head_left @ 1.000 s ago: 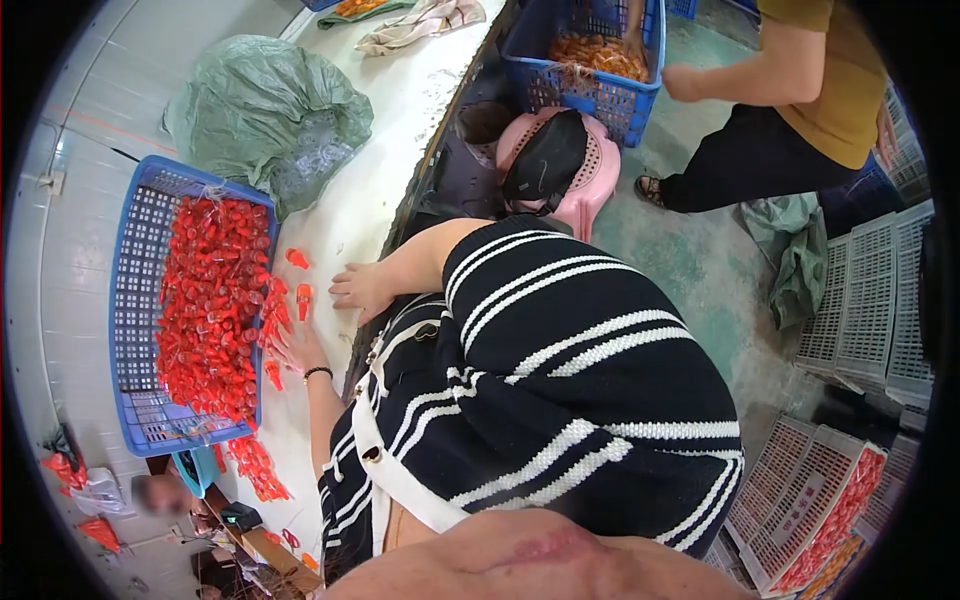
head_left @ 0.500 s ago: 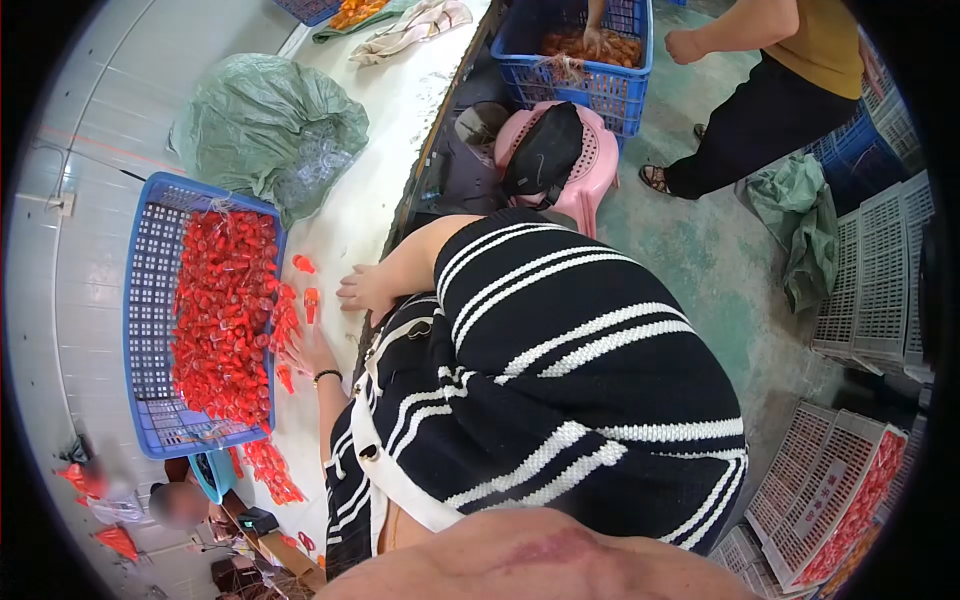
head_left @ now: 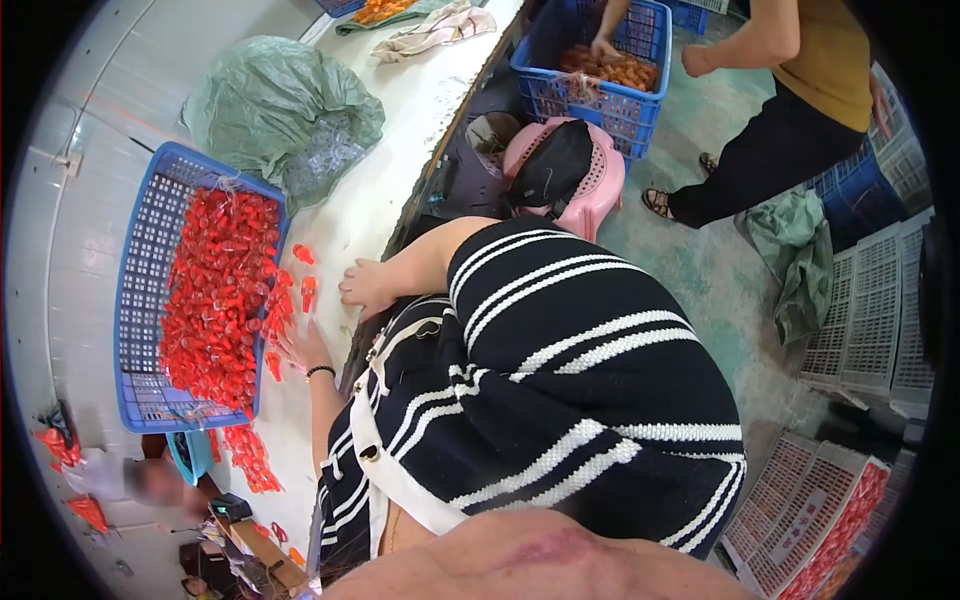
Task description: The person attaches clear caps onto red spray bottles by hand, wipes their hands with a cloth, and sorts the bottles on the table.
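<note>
On the white tabletop, my left hand [head_left: 304, 346], with a dark beaded bracelet at the wrist, lies beside a small heap of red plastic pieces [head_left: 277, 308]. Its fingers are stretched out and reach the heap's edge; whether they touch a piece I cannot tell. My right hand [head_left: 366, 287] rests at the table's near edge, fingers spread, holding nothing. Just left of it lie a single red piece [head_left: 309, 293] and another red piece [head_left: 303, 254]. Beyond my hands stands a blue plastic crate [head_left: 135, 300] with many similar red pieces inside, some with clear parts.
A green woven sack [head_left: 250, 100] with clear pieces sits on the table [head_left: 425, 110]. A pink stool [head_left: 600, 190] carries a black bag [head_left: 553, 165]. Behind it, a hand reaches into another blue crate [head_left: 640, 105]. A person in dark trousers [head_left: 750, 150] stands near stacked white crates [head_left: 850, 310].
The camera view has tilted and shifted slightly, so the crates and table sit differently in the picture. Both my hands stay in nearly the same places on the table.
</note>
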Demonstrator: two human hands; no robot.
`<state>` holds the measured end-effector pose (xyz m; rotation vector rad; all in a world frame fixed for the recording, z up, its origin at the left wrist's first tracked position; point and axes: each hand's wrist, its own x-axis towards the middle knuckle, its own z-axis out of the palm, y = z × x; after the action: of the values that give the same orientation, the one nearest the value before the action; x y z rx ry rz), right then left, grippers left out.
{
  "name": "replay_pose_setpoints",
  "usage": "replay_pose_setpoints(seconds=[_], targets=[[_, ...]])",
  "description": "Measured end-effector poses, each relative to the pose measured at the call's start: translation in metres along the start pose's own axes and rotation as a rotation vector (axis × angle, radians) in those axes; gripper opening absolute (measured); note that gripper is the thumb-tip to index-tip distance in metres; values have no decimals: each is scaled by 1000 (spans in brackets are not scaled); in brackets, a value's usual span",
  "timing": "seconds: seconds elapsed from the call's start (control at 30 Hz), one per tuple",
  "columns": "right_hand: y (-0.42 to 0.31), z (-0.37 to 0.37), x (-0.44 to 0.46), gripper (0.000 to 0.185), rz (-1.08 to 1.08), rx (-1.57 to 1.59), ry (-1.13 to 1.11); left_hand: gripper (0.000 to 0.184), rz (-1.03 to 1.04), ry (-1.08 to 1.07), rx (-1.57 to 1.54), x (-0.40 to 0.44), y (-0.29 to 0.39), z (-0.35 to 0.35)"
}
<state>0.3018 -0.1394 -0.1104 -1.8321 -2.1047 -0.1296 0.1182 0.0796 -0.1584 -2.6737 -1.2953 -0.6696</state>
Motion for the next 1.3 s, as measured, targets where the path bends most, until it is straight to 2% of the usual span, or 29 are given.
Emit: replay_pose_setpoints(seconds=[0.03, 0.07, 0.2, 0.3, 0.5, 0.7, 0.97, 1.3], targets=[[0, -1, 1, 28, 8, -25, 97, 69, -22, -9, -5, -2, 5, -7], [4, 2, 7, 28, 7, -17, 83, 69, -42, -21, -10, -4, 15, -16], [27, 19, 37, 32, 70, 49, -107, 68, -110, -61, -18, -7, 25, -27], [33, 24, 40, 32, 3, 28, 33, 68, -139, -79, -23, -6, 21, -24], [30, 6, 39, 32, 25, 157, 33, 66, -220, -120, 16, -5, 35, -40], [35, -4, 43, 39, 44, 271, -44, 67, -203, -139, 50, -3, 37, -42], [42, 21, 46, 50, 69, 411, -43, 64, -130, -95, -44, -2, 34, -39], [51, 16, 49, 48, 21, 508, -120, 62, -90, -73, 21, 2, 37, -38]])
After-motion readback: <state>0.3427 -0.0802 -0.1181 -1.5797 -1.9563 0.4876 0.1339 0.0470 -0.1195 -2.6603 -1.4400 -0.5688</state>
